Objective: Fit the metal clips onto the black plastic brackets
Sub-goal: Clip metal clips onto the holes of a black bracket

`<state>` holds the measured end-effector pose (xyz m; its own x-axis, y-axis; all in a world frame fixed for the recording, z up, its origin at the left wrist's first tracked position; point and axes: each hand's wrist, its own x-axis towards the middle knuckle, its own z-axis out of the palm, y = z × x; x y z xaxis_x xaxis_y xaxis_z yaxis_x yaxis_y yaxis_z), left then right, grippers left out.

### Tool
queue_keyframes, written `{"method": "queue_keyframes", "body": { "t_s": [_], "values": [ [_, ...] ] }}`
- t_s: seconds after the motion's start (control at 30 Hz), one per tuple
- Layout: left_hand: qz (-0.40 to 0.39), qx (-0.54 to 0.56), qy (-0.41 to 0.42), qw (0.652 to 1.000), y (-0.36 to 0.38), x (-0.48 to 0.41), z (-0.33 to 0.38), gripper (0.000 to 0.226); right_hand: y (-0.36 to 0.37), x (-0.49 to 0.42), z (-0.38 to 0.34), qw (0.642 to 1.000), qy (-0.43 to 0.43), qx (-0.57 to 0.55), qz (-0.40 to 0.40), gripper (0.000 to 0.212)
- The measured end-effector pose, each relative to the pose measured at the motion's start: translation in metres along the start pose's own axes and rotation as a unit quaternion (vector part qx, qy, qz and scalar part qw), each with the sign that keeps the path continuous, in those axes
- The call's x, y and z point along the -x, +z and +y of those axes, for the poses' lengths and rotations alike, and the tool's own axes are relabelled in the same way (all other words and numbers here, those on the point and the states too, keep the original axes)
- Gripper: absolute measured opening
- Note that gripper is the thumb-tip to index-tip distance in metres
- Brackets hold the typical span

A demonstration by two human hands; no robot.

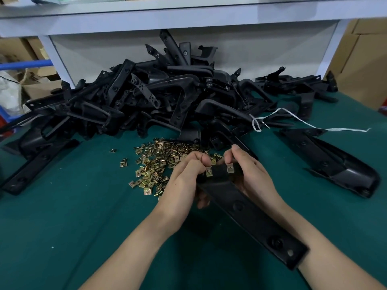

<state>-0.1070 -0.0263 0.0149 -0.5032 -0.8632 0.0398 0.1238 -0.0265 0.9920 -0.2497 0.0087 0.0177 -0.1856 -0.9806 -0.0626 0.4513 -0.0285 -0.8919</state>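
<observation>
Pinching clip (209, 172) on black bracket (247, 214)

Both your bare forearms came in from the lower edge and converged toward the middle. Your left hand (184, 181) was curled, knuckles up, thumb bent down onto the top end of the long black plastic bracket (247, 208), fingers underneath. Your right hand (251, 174) gripped the same end from the other side. Thumbs close, not touching.
</observation>
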Motion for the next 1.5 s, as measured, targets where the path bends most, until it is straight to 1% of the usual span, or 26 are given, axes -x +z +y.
{"method": "queue_keyframes", "body": {
  "t_s": [0.2, 0.5, 0.57, 0.67, 0.73, 0.8, 0.87, 0.93, 1.0, 1.1, 1.17, 1.2, 1.23, 1.33, 1.43, 1.5],
  "values": [
    [-0.006, -0.005, -0.013, 1.0, -0.001, 0.0, -0.001, 0.013, 0.001, -0.001, 0.0, 1.0, 0.008, -0.018, 0.01, 0.043],
    [0.002, 0.003, -0.023, 1.0, -0.001, 0.0, -0.003, 0.014, 0.005, 0.0, -0.002, 1.0, 0.005, -0.011, 0.017, 0.041],
    [0.006, -0.005, -0.021, 1.0, 0.0, 0.001, -0.003, 0.018, 0.005, 0.001, -0.003, 1.0, 0.005, -0.007, 0.019, 0.041],
    [-0.005, -0.007, 0.022, 1.0, -0.001, 0.001, -0.003, 0.035, 0.004, 0.005, -0.009, 0.998, 0.001, 0.03, 0.055, 0.039],
    [-0.024, -0.01, 0.064, 0.998, -0.003, 0.004, -0.003, 0.038, 0.0, 0.005, -0.014, 0.993, -0.001, 0.09, 0.08, 0.035],
    [-0.044, -0.063, 0.097, 0.992, -0.003, 0.007, -0.003, 0.042, -0.005, 0.002, -0.018, 0.982, -0.003, 0.165, 0.09, 0.035],
    [-0.04, -0.139, 0.118, 0.982, -0.002, 0.008, -0.005, 0.04, -0.007, 0.002, -0.019, 0.979, -0.011, 0.182, 0.095, 0.035],
    [-0.022, -0.207, 0.136, 0.969, 0.0, 0.006, -0.007, 0.039, -0.008, 0.003, -0.018, 0.985, -0.018, 0.15, 0.089, 0.034],
    [-0.001, -0.258, 0.16, 0.953, -0.001, 0.004, -0.009, 0.045, -0.008, 0.005, -0.017, 0.989, -0.023, 0.124, 0.074, 0.035],
    [0.041, -0.293, 0.191, 0.936, -0.003, 0.003, -0.009, 0.058, -0.01, 0.003, -0.015, 0.994, -0.032, 0.1, 0.032, 0.036],
    [0.068, -0.318, 0.213, 0.921, -0.007, 0.003, -0.006, 0.065, -0.012, 0.001, -0.014, 0.996, -0.054, 0.07, -0.025, 0.023],
    [0.073, -0.333, 0.223, 0.913, -0.01, 0.003, -0.004, 0.067, -0.014, 0.001, -0.013, 0.993, -0.077, 0.073, -0.051, 0.015],
    [0.071, -0.349, 0.232, 0.905, -0.015, 0.004, -0.002, 0.067, -0.015, 0.001, -0.012, 0.989, -0.1, 0.088, -0.07, 0.014],
    [0.07, -0.416, 0.261, 0.868, -0.026, 0.004, 0.003, 0.068, -0.02, 0.003, -0.015, 0.965, -0.16, 0.184, -0.094, 0.024],
    [0.079, -0.459, 0.292, 0.836, -0.03, 0.002, 0.006, 0.07, -0.023, 0.003, -0.016, 0.953, -0.175, 0.226, -0.104, 0.032],
    [0.074, -0.474, 0.312, 0.82, -0.03, 0.002, 0.006, 0.062, -0.025, 0.003, -0.014, 0.945, -0.184, 0.252, -0.099, 0.034]
  ]
}}
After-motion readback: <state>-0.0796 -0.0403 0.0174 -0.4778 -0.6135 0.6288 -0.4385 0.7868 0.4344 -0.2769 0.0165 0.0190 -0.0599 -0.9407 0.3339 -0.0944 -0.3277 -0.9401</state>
